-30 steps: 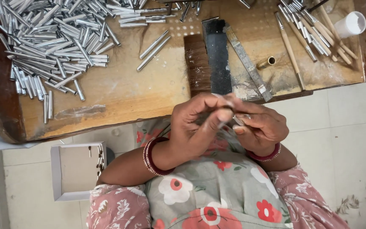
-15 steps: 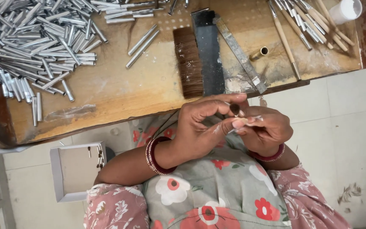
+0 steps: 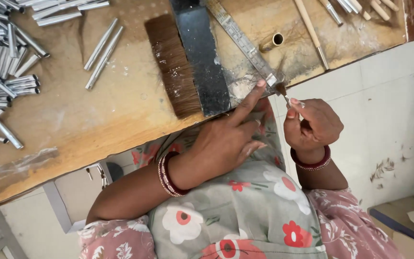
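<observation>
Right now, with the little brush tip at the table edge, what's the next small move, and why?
Probably press the left hand forefinger down on the steel ruler to steady it: its fingertip sits at the ruler's end, where the right hand holds the small brush by the table edge.

We see a worn, matt wooden table (image 3: 120,105), dusty and stained. The tubes (image 3: 10,57) on it are bright metal, smooth and shiny. The brush (image 3: 173,67) has soft brown bristles, matt, set against a dark dull block (image 3: 202,52). The ruler (image 3: 240,41) is scuffed grey metal. The right hand (image 3: 312,124) pinches a thin shiny metal piece (image 3: 291,101). Glossy dark red bangles (image 3: 166,175) sit on the left wrist, over matt flowered cloth (image 3: 245,211)
</observation>
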